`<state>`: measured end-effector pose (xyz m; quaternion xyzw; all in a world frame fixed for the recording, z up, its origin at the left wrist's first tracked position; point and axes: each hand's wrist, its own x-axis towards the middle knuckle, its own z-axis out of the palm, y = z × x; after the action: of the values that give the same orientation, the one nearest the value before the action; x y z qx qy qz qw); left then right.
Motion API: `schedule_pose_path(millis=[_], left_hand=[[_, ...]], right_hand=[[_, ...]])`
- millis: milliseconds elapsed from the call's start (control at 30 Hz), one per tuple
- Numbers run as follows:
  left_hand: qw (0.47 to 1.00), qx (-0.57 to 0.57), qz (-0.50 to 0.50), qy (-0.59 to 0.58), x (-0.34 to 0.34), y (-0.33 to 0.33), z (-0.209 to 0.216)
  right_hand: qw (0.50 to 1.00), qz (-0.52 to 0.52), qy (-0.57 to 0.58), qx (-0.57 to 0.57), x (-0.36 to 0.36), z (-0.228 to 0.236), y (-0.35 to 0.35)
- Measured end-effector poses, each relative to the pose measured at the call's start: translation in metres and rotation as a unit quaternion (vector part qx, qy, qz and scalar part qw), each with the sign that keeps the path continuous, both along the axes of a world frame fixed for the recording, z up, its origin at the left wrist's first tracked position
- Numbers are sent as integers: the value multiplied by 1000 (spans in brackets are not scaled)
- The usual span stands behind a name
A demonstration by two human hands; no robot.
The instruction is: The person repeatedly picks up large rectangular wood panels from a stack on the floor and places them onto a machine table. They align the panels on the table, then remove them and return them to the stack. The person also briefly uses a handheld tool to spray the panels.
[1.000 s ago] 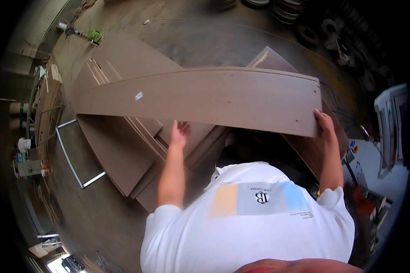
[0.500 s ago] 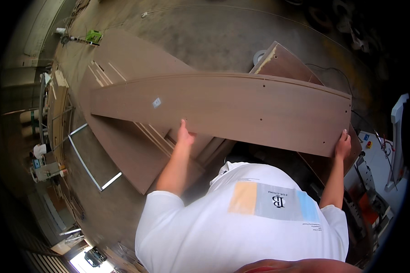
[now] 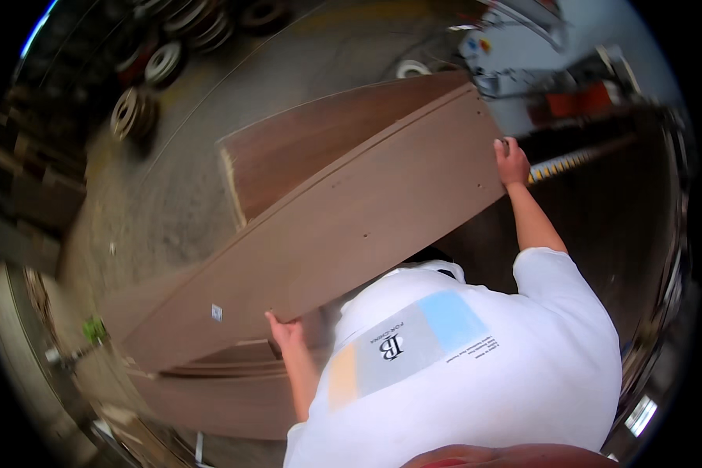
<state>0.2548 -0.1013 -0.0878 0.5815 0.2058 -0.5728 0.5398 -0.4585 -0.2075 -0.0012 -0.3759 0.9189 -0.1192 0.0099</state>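
I hold a long brown wooden panel point(image 3: 343, 226) with small drilled holes across my front, tilted from lower left to upper right. My left hand point(image 3: 285, 331) grips its near long edge from below, close to the left part. My right hand point(image 3: 511, 160) grips the panel's right end. A small white sticker point(image 3: 217, 313) sits near its left end. My white shirt fills the lower middle of the view.
A stack of brown boards point(image 3: 304, 148) lies behind the panel and more boards point(image 3: 218, 390) lie low at the left. Round spools point(image 3: 136, 109) stand on the concrete floor at upper left. A machine with a yellow-striped edge point(image 3: 569, 160) is at upper right.
I have turned to the right with the panel. Its right end has swung up toward the machine, and the board pile has slid to the lower left of the view.
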Motion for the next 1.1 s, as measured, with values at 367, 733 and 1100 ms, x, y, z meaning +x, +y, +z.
schedule_pose_path(millis=[367,733,1100], left_hand=[[986,-48,-159,-8,-85,-28,27],[968,-45,-244,-37,-322,-63,46],[937,-75,-337,-59,-360,-62,33]], right_hand=[[993,-13,53,-103,-96,-7,128],[980,-73,173,-71,-290,-57,125],[935,-277,-206,-88,-136,-38,174]])
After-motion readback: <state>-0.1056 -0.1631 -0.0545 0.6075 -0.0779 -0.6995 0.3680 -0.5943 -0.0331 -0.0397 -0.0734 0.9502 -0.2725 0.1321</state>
